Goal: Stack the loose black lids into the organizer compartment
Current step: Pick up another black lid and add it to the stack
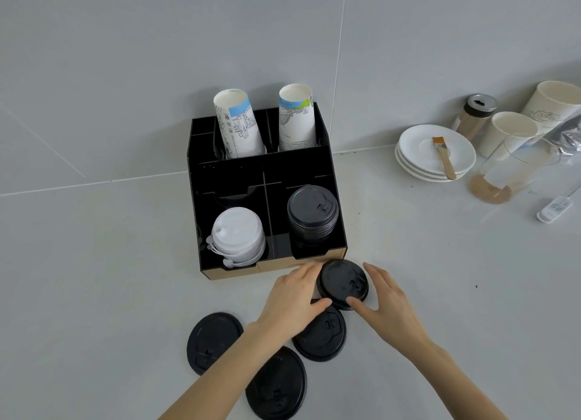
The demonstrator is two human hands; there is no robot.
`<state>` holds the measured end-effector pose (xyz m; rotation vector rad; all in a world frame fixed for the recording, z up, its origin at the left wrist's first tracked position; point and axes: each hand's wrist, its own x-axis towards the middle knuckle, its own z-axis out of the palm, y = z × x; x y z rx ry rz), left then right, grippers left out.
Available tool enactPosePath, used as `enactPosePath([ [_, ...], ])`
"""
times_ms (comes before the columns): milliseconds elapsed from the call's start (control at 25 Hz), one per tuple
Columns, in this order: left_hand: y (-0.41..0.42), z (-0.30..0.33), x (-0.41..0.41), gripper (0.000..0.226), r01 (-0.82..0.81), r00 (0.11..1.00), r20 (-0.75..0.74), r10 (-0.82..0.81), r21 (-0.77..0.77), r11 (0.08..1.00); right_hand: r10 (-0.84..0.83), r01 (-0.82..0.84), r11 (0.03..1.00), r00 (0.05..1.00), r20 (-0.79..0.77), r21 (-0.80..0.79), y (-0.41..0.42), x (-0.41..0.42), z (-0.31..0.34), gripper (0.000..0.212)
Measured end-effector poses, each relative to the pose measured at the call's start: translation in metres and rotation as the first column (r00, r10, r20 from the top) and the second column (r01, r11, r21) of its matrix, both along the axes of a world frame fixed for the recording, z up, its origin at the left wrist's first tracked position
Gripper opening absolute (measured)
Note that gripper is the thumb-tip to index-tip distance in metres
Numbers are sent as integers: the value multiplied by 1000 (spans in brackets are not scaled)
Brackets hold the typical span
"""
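A black organizer [270, 267] stands against the wall. Its front right compartment holds a stack of black lids [312, 209]; the front left one holds white lids [237, 231]. Just in front of the organizer, a black lid [341, 281] sits slightly raised between both hands. My left hand [292, 297] grips its left side with thumb and fingers. My right hand [386, 306] cups its right side, thumb on the front rim. Three loose black lids lie on the counter below: one at the left [213, 341], one under my left wrist [323, 338], one nearest me [276, 385].
Two printed paper cup stacks [239, 124] [295, 118] stand in the organizer's back slots. At the right are stacked white saucers [437, 165] with a brush [443, 155], a glass [515, 168], paper cups [509, 130], a shaker jar [474, 115] and a small white device [553, 209].
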<state>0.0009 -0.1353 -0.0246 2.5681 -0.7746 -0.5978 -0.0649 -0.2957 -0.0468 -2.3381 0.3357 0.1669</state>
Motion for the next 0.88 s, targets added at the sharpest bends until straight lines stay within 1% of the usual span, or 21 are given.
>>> enactPosePath([
  [160,-5,-9,1,62,-17,999,-47,18,32,999,-7,7,999,1000,20,33,1,1,-3,59],
  [360,-2,-10,0,58,-48,997,-61,47,-3,999,9,-10,999,999,41,39,5,-2,-1,59],
  [560,11,-9,-4,55,-104,993,-56,99,-85,991,38,-43,998,994,101,55,13,-7,6,56],
  [720,21,-4,-9,56,-144,990,-33,140,-199,969,87,-97,993,986,143,68,17,-7,18,58],
  [880,26,6,-11,56,-174,983,8,183,-266,948,110,-122,991,977,182,53,17,-4,32,58],
])
